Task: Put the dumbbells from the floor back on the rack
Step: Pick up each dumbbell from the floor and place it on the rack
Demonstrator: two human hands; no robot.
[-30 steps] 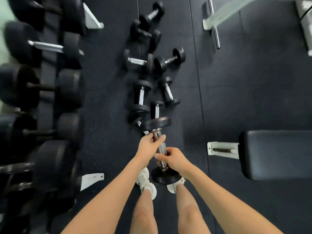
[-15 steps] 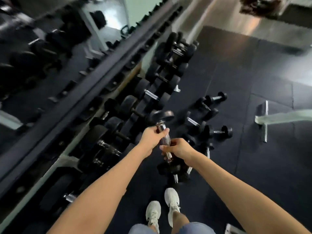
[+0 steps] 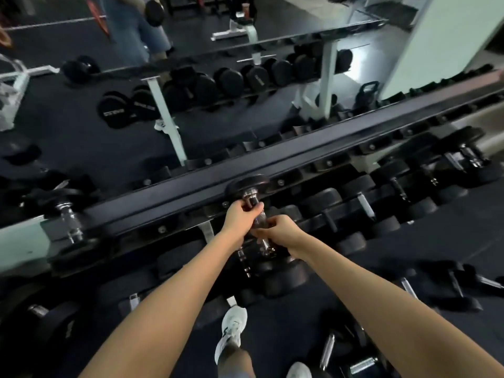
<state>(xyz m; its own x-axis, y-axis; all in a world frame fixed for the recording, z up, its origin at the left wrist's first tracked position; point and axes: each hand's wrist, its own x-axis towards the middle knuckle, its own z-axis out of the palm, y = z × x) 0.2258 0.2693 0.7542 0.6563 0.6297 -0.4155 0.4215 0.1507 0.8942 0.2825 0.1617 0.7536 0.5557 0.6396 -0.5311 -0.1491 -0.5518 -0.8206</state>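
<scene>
I have the black round-headed dumbbell with the chrome knurled handle (image 3: 246, 186) up in front of the rack, its far head against the long black top rail (image 3: 354, 144). Both hands are clamped on the handle: left hand (image 3: 236, 216) ahead, right hand (image 3: 282, 232) just behind. It looks heavy and rigid, so I judge the knurling the safest grip. Racked black dumbbells (image 3: 327, 204) crowd the lower tier beneath, and loose floor dumbbells (image 3: 461, 285) lie nearby.
</scene>
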